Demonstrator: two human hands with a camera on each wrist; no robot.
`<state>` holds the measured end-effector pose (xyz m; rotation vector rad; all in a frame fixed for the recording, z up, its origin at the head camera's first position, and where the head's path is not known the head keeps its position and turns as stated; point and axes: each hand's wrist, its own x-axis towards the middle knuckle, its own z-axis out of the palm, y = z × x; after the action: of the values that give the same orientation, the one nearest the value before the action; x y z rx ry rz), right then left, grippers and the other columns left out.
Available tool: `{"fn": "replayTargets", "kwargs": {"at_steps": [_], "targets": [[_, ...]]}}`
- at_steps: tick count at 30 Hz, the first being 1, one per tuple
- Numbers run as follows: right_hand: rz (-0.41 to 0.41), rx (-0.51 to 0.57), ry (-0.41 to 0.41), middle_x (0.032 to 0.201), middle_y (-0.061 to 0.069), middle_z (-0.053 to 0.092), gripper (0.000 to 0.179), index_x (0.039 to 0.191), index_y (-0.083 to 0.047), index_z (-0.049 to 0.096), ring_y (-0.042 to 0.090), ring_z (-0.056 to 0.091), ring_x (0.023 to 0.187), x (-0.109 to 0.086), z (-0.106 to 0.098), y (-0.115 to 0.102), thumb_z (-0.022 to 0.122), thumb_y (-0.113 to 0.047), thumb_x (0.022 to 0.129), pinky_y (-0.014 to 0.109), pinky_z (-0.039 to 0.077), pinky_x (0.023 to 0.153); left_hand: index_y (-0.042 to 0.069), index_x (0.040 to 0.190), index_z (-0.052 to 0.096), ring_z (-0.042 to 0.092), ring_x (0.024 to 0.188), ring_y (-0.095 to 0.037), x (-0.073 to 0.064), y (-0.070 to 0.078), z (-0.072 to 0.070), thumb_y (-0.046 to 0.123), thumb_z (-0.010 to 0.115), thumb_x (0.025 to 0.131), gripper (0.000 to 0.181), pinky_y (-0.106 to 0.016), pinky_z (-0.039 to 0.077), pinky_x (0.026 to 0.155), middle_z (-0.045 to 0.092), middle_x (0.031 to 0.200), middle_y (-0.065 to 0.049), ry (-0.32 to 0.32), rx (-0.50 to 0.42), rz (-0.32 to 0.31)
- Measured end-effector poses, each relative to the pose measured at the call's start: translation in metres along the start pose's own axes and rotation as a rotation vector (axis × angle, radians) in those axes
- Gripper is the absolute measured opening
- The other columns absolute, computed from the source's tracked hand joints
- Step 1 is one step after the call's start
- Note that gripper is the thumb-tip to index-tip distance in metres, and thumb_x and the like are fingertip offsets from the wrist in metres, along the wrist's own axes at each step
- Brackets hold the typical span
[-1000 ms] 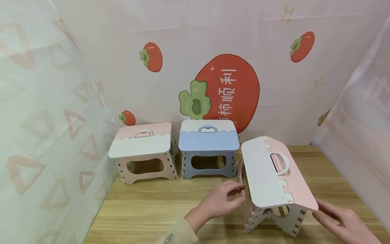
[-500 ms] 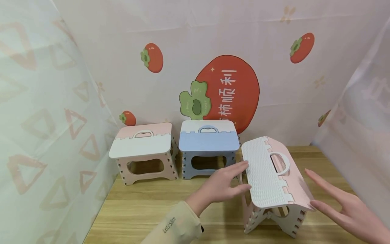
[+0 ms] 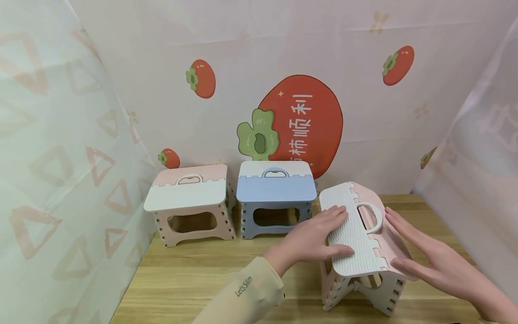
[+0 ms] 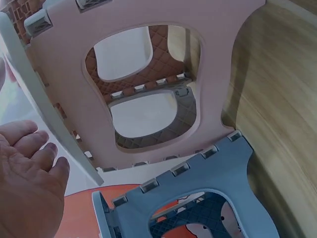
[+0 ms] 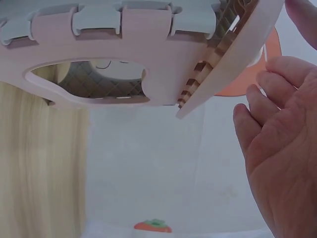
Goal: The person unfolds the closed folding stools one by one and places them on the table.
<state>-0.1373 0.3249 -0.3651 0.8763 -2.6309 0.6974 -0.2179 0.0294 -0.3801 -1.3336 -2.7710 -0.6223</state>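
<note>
A pink-and-white folding step stool stands on the right of the table, its top bent at the middle seam. Its pink half slopes down to the right, and a white carry handle rises at the seam. My left hand lies on the white half with straight fingers, thumb spread. Over the pink half is my right hand, fingers extended and thumb near the front edge. In the left wrist view the stool's pink leg panel shows beside the left hand. The right wrist view shows the other pink leg panel.
A blue-and-white folding stool stands unfolded at the back centre, close by the worked stool. Left of it stands another pink-and-white stool. The wooden table is enclosed by printed cloth walls behind and at both sides.
My left hand has risen from beside the stool's left leg onto the white half. My right hand has moved from the stool's right edge up over the pink half. The stool stays put.
</note>
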Motion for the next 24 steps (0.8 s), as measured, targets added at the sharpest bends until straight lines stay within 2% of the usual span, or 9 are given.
{"fn": "replayTargets", "kwargs": {"at_steps": [5, 11, 16, 24], "targets": [[-0.014, 0.004, -0.033, 0.168, 0.009, 0.028, 0.092, 0.161, -0.012, 0.033, -0.006, 0.023, 0.149, 0.008, 0.003, -0.001, 0.083, -0.010, 0.083, 0.000, 0.020, 0.110, 0.020, 0.163, 0.027, 0.017, 0.155, -0.009, 0.005, 0.000, 0.003, 0.068, 0.056, 0.095, 0.088, -0.024, 0.024, 0.123, 0.021, 0.170, 0.007, -0.044, -0.003, -0.019], [-0.010, -0.005, -0.029, 0.167, 0.011, 0.029, 0.091, 0.161, -0.012, 0.033, -0.010, 0.023, 0.147, 0.008, 0.005, 0.000, 0.082, -0.010, 0.084, -0.001, 0.020, 0.108, 0.021, 0.163, 0.027, 0.017, 0.155, -0.007, 0.005, 0.001, 0.003, 0.068, 0.055, 0.095, 0.087, -0.025, 0.027, 0.123, 0.019, 0.170, 0.010, -0.049, -0.005, -0.031], [-0.004, -0.001, -0.025, 0.167, 0.012, 0.030, 0.091, 0.161, -0.013, 0.033, -0.011, 0.022, 0.147, 0.006, 0.007, 0.000, 0.082, -0.011, 0.084, -0.001, 0.019, 0.109, 0.021, 0.164, 0.026, 0.016, 0.155, -0.008, 0.005, 0.002, 0.004, 0.068, 0.055, 0.096, 0.087, -0.025, 0.024, 0.123, 0.018, 0.170, 0.010, -0.054, -0.009, -0.030], [0.018, -0.002, -0.009, 0.166, 0.006, 0.033, 0.091, 0.160, -0.014, 0.036, -0.015, 0.025, 0.143, 0.001, 0.011, 0.000, 0.084, -0.012, 0.083, -0.002, 0.023, 0.105, 0.020, 0.163, 0.029, 0.019, 0.155, -0.009, 0.004, 0.003, 0.006, 0.068, 0.054, 0.096, 0.086, -0.021, 0.017, 0.124, 0.021, 0.169, 0.010, -0.051, 0.023, -0.016]]}}
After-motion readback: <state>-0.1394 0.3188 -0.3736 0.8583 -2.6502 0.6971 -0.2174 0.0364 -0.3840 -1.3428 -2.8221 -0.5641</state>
